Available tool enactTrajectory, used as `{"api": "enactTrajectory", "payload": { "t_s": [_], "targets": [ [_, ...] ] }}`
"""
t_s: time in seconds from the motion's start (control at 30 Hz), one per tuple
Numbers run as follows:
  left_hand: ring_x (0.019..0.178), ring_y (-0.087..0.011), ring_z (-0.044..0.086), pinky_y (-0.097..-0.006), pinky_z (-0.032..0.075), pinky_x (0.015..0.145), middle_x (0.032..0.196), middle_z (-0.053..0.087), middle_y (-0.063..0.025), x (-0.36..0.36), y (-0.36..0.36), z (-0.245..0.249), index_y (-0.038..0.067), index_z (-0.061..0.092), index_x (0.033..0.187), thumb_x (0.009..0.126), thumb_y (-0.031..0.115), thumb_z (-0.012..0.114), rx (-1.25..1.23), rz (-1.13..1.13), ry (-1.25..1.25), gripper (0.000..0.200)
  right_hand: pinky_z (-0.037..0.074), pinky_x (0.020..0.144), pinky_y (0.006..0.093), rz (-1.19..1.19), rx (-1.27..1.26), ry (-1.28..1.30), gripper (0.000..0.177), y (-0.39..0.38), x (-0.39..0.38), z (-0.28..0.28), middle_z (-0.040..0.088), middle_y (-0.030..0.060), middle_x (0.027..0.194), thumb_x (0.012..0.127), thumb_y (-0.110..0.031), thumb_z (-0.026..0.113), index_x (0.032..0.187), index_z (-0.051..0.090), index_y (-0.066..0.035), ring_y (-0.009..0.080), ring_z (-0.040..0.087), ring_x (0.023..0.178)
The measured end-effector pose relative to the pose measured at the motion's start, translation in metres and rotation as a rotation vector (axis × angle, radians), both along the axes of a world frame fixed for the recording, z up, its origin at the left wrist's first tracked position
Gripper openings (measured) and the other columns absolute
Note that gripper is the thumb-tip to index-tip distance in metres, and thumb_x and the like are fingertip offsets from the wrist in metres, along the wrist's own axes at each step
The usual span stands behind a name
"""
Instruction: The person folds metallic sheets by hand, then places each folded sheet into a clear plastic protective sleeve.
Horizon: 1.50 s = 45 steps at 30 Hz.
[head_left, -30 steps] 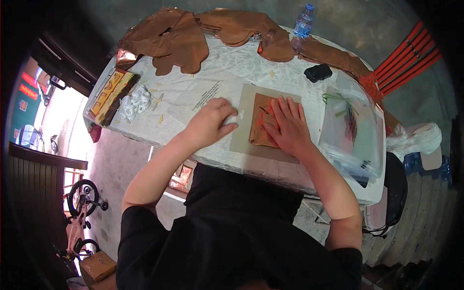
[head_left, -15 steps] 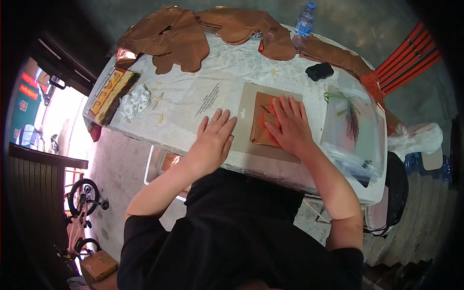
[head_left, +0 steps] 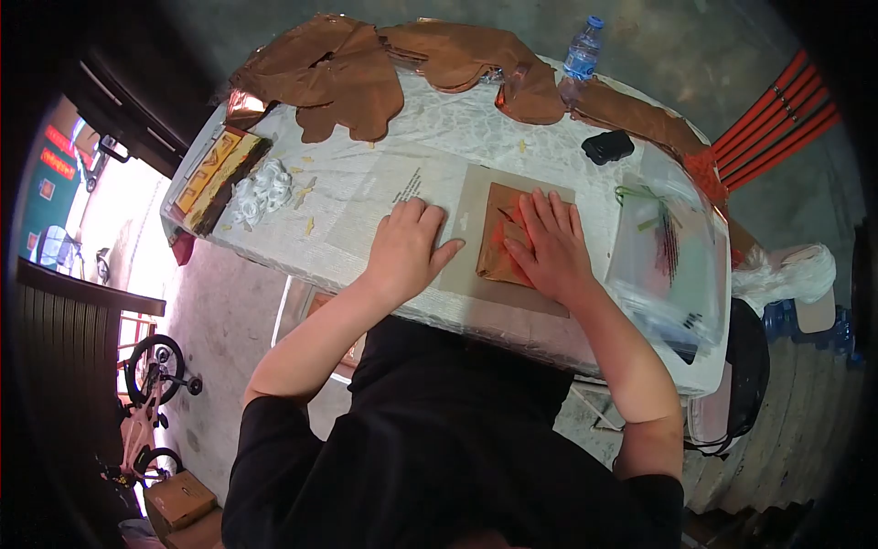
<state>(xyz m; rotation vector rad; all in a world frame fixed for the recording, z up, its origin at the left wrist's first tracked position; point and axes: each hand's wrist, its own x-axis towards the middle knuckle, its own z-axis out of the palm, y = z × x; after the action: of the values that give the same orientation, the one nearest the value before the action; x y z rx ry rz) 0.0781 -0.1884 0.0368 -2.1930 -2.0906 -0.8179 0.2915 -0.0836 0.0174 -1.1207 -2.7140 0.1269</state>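
Head view: my left hand [head_left: 407,247] had gone from flat to slightly curled, thumb swung out toward one grey card [head_left: 474,188], its fingers seemingly empty over one printed clear film [head_left: 366,206]. My right hand [head_left: 553,247] stayed put, fingers slightly spread and flat on one folded copper packet [head_left: 494,265] atop that card, which, I judged, kept it steady. The worktop [head_left: 439,119] also carried one bottle [head_left: 582,59], one black object [head_left: 607,146] and copper foil pieces [head_left: 357,87] too overlapped to count.
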Motion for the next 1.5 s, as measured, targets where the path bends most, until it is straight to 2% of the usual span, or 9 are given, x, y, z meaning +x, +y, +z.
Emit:
{"api": "enactTrajectory", "payload": {
  "t_s": [0.07,0.27,0.47,0.8,0.87,0.9,0.97,1.0,1.5],
  "targets": [
    [0.086,-0.0338,0.054,-0.0417,0.045,0.075,0.088,0.053,-0.0136,0.001,0.001,0.001,0.002,0.056,0.088,0.080,0.022,0.067,0.008,-0.008,-0.055,0.024,0.010,0.113,0.0473,0.004,0.001,0.002,0.067,0.000,0.000,0.000,0.025,0.0166,0.149,0.092,-0.045,0.045,0.144,0.029,-0.006,0.0348,0.020,0.139],
    [0.077,-0.0348,0.058,-0.0433,0.047,0.067,0.079,0.057,-0.0146,0.000,0.005,0.002,0.003,0.054,0.086,0.084,0.019,0.062,-0.032,-0.004,-0.056,0.018,0.010,0.113,0.0480,0.007,-0.015,0.022,0.067,0.000,0.001,0.000,0.025,0.0171,0.149,0.091,-0.045,0.046,0.143,0.030,-0.006,0.0358,0.020,0.139],
    [0.073,-0.0366,0.060,-0.0450,0.049,0.063,0.079,0.058,-0.0165,0.005,0.008,0.004,0.002,0.054,0.085,0.087,0.019,0.057,-0.042,0.049,-0.006,0.017,0.011,0.113,0.0482,0.004,-0.012,0.015,0.067,0.000,0.000,0.000,0.026,0.0176,0.149,0.090,-0.044,0.047,0.143,0.030,-0.006,0.0362,0.021,0.139],
    [0.072,-0.0380,0.059,-0.0444,0.049,0.063,0.082,0.060,-0.0173,0.011,0.011,0.012,0.002,0.057,0.090,0.087,0.022,0.058,-0.134,0.039,-0.103,0.021,0.010,0.113,0.0474,0.000,-0.018,0.004,0.067,0.000,0.000,0.001,0.026,0.0174,0.149,0.091,-0.045,0.046,0.143,0.030,-0.006,0.0356,0.021,0.139],
    [0.093,-0.0351,0.060,-0.0452,0.049,0.076,0.100,0.061,-0.0174,-0.004,0.020,0.016,0.003,0.056,0.104,0.088,0.027,0.056,-0.189,-0.056,-0.058,0.029,0.010,0.113,0.0473,0.003,-0.024,0.010,0.067,0.000,0.000,0.000,0.026,0.0174,0.149,0.091,-0.045,0.045,0.143,0.029,-0.006,0.0356,0.020,0.139],
    [0.093,-0.0351,0.060,-0.0452,0.049,0.076,0.100,0.061,-0.0174,-0.011,0.020,0.013,0.003,0.056,0.104,0.088,0.027,0.056,-0.190,-0.056,-0.058,0.029,0.010,0.113,0.0473,0.005,-0.021,0.010,0.068,0.000,0.000,0.000,0.026,0.0173,0.149,0.091,-0.045,0.045,0.143,0.029,-0.006,0.0356,0.020,0.139],
    [0.121,-0.0346,0.046,-0.0502,0.040,0.095,0.126,0.052,-0.0163,-0.024,0.021,0.000,0.007,0.054,0.118,0.090,0.031,0.055,0.118,-0.100,0.285,0.037,0.010,0.113,0.0474,0.003,-0.019,0.011,0.068,0.000,0.001,0.000,0.026,0.0173,0.149,0.091,-0.046,0.045,0.143,0.029,-0.006,0.0355,0.020,0.139],
    [0.133,-0.0349,0.031,-0.0549,0.026,0.105,0.140,0.040,-0.0154,-0.026,0.016,-0.004,0.009,0.049,0.129,0.091,0.034,0.052,-0.095,-0.107,0.121,0.045,0.010,0.113,0.0475,0.002,-0.018,0.012,0.068,0.000,0.000,0.000,0.026,0.0173,0.149,0.091,-0.046,0.045,0.143,0.029,-0.006,0.0355,0.020,0.139],
    [0.133,-0.0384,0.031,-0.0543,0.023,0.107,0.140,0.039,-0.0197,-0.009,-0.005,-0.014,0.004,0.044,0.133,0.092,0.041,0.046,-0.161,0.123,0.190,0.055,0.013,0.112,0.0484,0.029,0.004,0.043,0.067,0.000,0.001,-0.001,0.027,0.0177,0.148,0.090,-0.045,0.047,0.142,0.032,-0.006,0.0362,0.023,0.137]
  ]
}}
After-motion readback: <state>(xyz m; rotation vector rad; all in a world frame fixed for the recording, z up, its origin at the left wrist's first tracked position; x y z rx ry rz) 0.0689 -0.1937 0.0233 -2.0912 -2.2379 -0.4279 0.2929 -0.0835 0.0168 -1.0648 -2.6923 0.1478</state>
